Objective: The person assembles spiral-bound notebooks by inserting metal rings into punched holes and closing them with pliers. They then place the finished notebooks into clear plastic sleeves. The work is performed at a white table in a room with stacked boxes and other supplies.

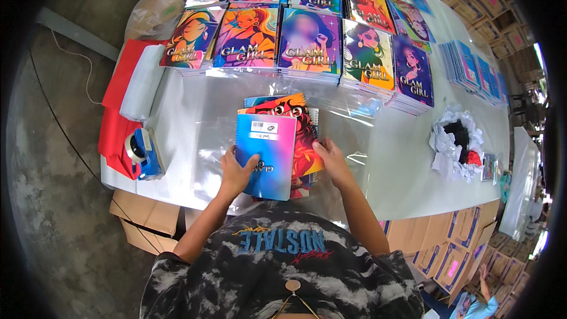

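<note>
A loose stack of spiral notebooks lies in front of me on clear plastic film point(348, 124). On top is a blue-and-pink notebook point(273, 159), back cover up, with a white label. My left hand point(238, 171) grips its left edge, thumb on the cover. Beneath it, turned at an angle, a notebook with a red and orange cartoon cover point(305, 130) sticks out to the right. My right hand point(332, 158) closes on the stack's right edge, its fingers partly hidden. More notebook edges show at the top and bottom of the stack.
Piles of colourful notebooks point(310, 41) line the table's far side. At left are red sheets point(121, 118), a pale roll point(142, 82) and a blue tape dispenser point(149, 152). Crumpled white plastic point(444, 156) and blue notebooks point(466, 71) sit right. Cartons point(440, 248) stand below.
</note>
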Motion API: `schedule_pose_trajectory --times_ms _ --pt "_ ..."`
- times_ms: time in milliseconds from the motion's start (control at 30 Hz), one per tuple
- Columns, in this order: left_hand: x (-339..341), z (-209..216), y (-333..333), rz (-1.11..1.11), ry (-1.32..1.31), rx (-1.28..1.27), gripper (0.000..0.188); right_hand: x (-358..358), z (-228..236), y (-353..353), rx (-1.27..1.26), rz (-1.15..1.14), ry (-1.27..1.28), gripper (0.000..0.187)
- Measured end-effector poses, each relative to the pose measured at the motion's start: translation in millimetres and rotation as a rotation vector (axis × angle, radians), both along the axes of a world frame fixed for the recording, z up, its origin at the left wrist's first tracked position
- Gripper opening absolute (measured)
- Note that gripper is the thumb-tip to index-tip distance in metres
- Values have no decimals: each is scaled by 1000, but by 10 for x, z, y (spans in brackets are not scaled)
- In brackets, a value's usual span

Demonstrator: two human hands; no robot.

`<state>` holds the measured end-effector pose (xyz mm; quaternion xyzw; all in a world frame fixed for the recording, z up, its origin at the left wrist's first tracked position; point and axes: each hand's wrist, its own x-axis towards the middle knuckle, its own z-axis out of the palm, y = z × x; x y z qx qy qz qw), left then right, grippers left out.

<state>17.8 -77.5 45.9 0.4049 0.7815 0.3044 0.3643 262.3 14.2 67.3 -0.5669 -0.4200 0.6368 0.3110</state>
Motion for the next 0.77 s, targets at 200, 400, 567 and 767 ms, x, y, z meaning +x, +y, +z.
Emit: schedule_pose_trajectory --times_ms 200,400,567,767 --pt "127 84 90 11 -255 112 68 -87 -100 209 -187 178 90 66" --pt "47 236 7 37 -426 113 80 -470 -4 -169 93 79 185 52" --pt "-45 577 -263 46 -622 484 99 -295 348 -687 380 103 200 86" --pt "-77 635 -251 -355 -533 615 122 -147 411 -652 758 210 273 117"
